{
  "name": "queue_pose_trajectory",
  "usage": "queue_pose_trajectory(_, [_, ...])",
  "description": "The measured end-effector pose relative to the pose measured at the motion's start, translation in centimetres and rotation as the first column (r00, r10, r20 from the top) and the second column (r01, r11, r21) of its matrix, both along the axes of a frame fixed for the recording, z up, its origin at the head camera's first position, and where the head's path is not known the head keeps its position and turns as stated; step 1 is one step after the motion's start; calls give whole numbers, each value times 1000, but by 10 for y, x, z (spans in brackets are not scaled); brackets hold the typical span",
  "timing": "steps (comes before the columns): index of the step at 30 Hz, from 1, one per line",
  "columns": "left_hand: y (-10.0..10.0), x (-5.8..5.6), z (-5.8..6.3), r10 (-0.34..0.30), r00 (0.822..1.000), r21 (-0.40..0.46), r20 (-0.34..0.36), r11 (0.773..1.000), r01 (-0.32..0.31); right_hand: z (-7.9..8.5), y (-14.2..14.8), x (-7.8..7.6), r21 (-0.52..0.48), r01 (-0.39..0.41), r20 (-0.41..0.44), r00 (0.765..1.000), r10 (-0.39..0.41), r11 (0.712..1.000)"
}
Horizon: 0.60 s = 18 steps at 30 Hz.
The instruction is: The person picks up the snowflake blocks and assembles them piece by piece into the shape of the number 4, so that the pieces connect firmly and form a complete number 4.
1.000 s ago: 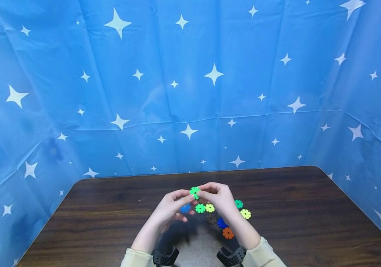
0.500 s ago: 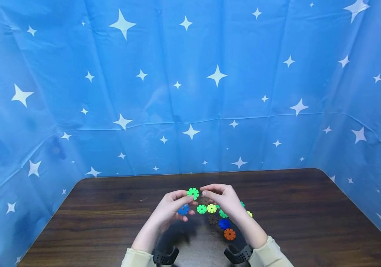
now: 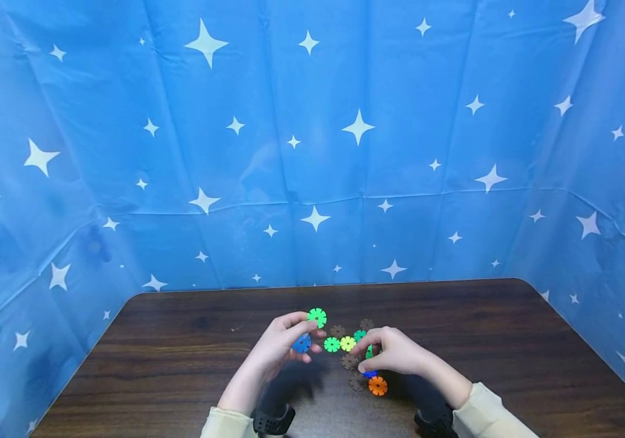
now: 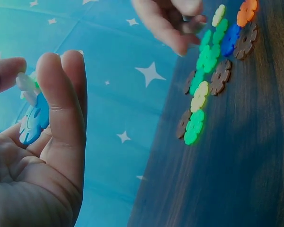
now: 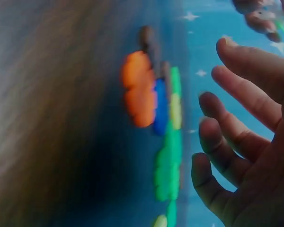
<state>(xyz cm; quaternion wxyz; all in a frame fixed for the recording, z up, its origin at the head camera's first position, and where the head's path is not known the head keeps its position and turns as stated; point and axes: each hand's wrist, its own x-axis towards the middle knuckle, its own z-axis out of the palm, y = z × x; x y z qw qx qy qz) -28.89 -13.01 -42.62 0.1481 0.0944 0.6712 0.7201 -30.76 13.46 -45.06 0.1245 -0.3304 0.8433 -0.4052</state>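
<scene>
My left hand (image 3: 282, 344) pinches a bright green notched plastic disc (image 3: 317, 317) between thumb and fingers, raised over the table. A blue notched disc (image 3: 301, 344) sits at the same fingers, just below the green one; how they are joined is hidden. A pale piece (image 4: 26, 84) shows by the thumb in the left wrist view. Over the loose discs hovers my right hand (image 3: 394, 351), its fingers (image 5: 241, 137) spread and relaxed with nothing between them. Beneath and around it lie a green disc (image 4: 209, 57), a dark blue disc (image 4: 231, 40) and an orange disc (image 3: 377, 385).
Further loose discs lie on the dark wooden table (image 3: 181, 359): a yellow one (image 3: 348, 344), a green one (image 3: 332, 345) and several brown ones, such as the brown disc (image 3: 350, 362). Behind the table hangs a blue curtain (image 3: 312, 164) with white stars.
My right hand has let go of the green disc and moved right and toward me, over the loose discs. The left hand keeps the green and blue discs almost in place.
</scene>
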Motion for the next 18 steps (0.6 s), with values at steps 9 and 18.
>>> queue_pose_trajectory(9, [2, 1, 0, 5, 1000, -15, 3, 1000, -5, -9, 0, 3, 130, -93, -99, 989, 106, 987])
queue_pose_trajectory(18, [2, -1, -2, -7, 1000, -30, 4, 1000, 7, -11, -3, 3, 250, -86, -171, 977, 131, 964])
